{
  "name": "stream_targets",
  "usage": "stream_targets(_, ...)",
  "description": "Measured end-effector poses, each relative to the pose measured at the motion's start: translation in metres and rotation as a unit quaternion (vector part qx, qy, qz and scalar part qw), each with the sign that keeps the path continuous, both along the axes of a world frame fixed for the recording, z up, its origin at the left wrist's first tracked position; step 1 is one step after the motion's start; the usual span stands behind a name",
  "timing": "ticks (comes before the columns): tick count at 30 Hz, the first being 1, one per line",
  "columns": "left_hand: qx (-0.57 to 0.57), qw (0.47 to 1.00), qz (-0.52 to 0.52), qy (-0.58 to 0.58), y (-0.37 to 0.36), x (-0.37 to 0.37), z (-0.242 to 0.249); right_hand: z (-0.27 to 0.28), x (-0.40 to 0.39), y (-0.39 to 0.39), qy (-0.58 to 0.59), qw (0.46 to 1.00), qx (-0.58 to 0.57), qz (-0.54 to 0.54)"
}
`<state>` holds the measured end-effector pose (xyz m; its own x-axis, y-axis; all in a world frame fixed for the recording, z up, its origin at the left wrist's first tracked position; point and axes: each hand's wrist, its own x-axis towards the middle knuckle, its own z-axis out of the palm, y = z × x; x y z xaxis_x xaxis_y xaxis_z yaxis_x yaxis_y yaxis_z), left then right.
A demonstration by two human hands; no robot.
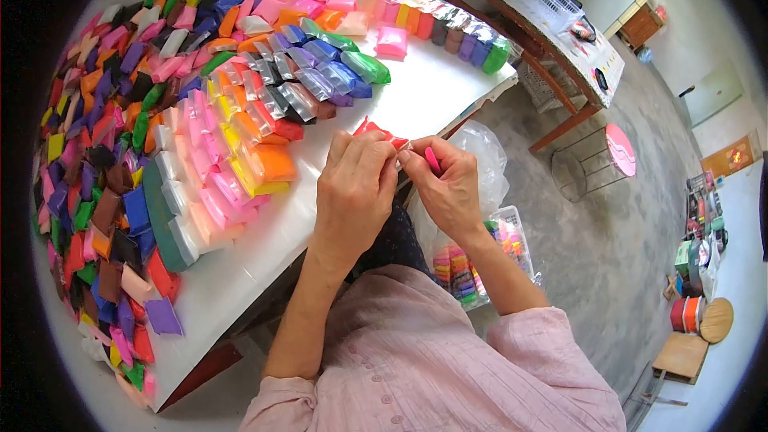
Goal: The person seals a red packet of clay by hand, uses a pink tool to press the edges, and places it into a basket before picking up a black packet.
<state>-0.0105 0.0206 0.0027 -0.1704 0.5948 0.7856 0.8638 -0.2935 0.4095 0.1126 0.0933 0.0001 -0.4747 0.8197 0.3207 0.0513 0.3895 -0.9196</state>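
Observation:
My left hand (354, 180) is closed around a small red clear-wrapped packet (384, 134) at the table's front edge. Part of the packet is hidden behind the fingers. Right beside it, my right hand (448, 188) is closed, with thumb and forefinger at the packet's near end. A bright pink slim object (433, 162) sticks out between the fingers of that hand; its kind I cannot tell. To the left on the white table (264, 252) lie overlapping rows of colourful packets (232, 144), orange, yellow, pink and white among them. One pink packet (391, 42) lies apart, farther back.
A large heap of coloured packets (104, 160) covers the table's left side. At the back, a clear-wrapped row of packets (448, 32) stands. Below my right arm is a container of small packets (508, 232) beside a clear plastic bag (484, 156). A pink-topped stool (619, 150) stands right.

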Motion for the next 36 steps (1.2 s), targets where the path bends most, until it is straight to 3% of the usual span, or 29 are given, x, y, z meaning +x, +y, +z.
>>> stream_targets(16, -0.024, 1.000, -0.003, 0.016, 0.001, 0.000, -0.001, -0.012, -0.004, -0.003, 0.027, 0.999, -0.030, -0.031)
stream_targets(22, -0.030, 0.999, -0.008, 0.021, 0.001, 0.000, -0.001, -0.013, -0.010, 0.001, -0.012, 0.998, -0.032, -0.057)
stream_targets(34, -0.047, 0.997, 0.034, 0.059, 0.002, -0.001, -0.005, -0.001, -0.003, 0.007, -0.244, 0.957, 0.106, -0.114)
stream_targets(36, -0.030, 0.999, 0.026, 0.023, 0.003, -0.001, -0.003, -0.018, 0.006, 0.012, -0.191, 0.975, 0.066, -0.090)
